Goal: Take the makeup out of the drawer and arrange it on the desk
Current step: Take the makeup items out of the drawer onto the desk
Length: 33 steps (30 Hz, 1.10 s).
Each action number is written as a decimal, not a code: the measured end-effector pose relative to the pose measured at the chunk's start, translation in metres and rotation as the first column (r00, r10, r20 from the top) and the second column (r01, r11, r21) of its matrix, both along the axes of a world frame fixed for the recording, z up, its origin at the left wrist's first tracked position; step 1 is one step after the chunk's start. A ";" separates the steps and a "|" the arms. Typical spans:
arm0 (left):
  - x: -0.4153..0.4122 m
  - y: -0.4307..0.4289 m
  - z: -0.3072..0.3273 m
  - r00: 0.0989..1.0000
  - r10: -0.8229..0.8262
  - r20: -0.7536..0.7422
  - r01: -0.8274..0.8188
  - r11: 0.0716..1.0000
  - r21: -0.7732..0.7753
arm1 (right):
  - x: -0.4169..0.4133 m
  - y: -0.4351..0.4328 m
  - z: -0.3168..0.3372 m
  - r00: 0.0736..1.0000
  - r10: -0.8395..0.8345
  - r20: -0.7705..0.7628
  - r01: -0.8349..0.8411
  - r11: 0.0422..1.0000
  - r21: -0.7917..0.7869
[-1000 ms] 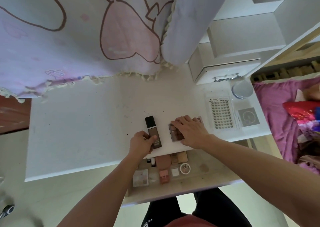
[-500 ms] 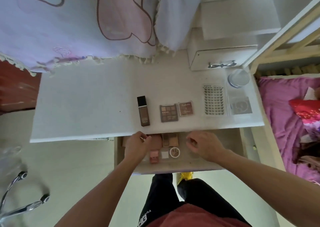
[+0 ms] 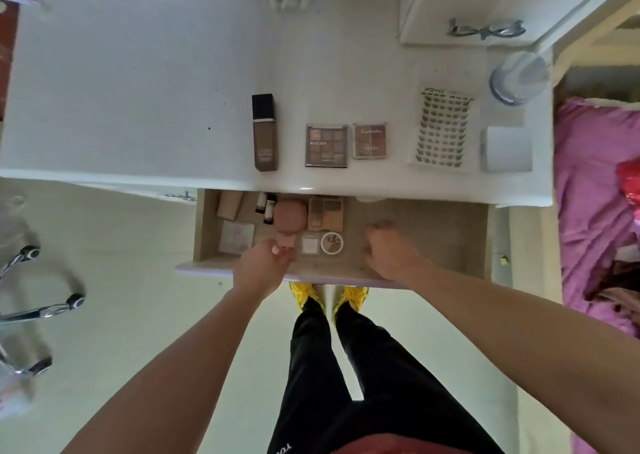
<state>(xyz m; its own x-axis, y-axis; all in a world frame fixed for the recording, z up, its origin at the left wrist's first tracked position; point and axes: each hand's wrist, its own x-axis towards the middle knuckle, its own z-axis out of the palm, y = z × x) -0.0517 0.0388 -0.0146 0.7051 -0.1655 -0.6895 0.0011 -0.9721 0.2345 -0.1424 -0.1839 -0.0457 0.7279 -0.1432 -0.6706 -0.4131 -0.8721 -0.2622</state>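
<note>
The open drawer point(image 3: 433, 232) under the white desk point(image 3: 138, 107) holds several makeup items: a pink puff point(image 3: 290, 214), a beige palette point(image 3: 326, 213), a round compact point(image 3: 331, 243) and a white square compact point(image 3: 236, 237). My left hand point(image 3: 259, 268) pinches a small pink compact point(image 3: 286, 242) at the drawer's front. Over the bare right half of the drawer, my right hand point(image 3: 391, 251) has its fingers loosely bent, and I see nothing in it. On the desk lie a foundation bottle point(image 3: 265, 133), an eyeshadow palette point(image 3: 326, 145) and a smaller palette point(image 3: 370, 141).
A lash tray point(image 3: 443, 128), a white square box point(image 3: 507, 149) and a round jar point(image 3: 519, 76) sit at the desk's right end. A small white drawer unit point(image 3: 467, 7) stands behind them. A chair base point(image 3: 41, 308) is at the left, a bed point(image 3: 595, 211) at the right.
Both hands let go of the foundation bottle and the palettes on the desk and dropped into the drawer. My left hand has taken hold of the small pink compact.
</note>
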 end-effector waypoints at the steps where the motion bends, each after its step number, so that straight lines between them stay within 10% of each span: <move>1: 0.001 -0.001 -0.004 1.000 0.000 -0.011 0.000 1.000 0.001 | 0.005 -0.001 -0.006 0.998 0.016 0.053 -0.012 0.998 -0.066; 7: 0.011 -0.012 -0.033 0.997 -0.078 0.029 0.079 0.996 -0.048 | 0.033 -0.033 -0.037 0.994 0.060 0.091 -0.030 0.953 -0.300; 17: 0.029 -0.066 -0.082 0.871 -0.388 0.301 0.402 0.915 0.015 | 0.033 -0.055 -0.075 0.960 -0.203 0.192 0.216 0.975 -0.053; 25: 0.056 -0.104 -0.085 0.840 -0.543 -0.011 0.537 0.827 0.166 | -0.002 -0.049 -0.081 0.953 -0.216 0.214 0.233 0.971 -0.056; 33: 0.052 -0.102 -0.084 0.800 -0.597 0.059 0.584 0.798 0.149 | -0.006 -0.042 -0.082 0.952 -0.244 0.185 0.260 0.963 -0.073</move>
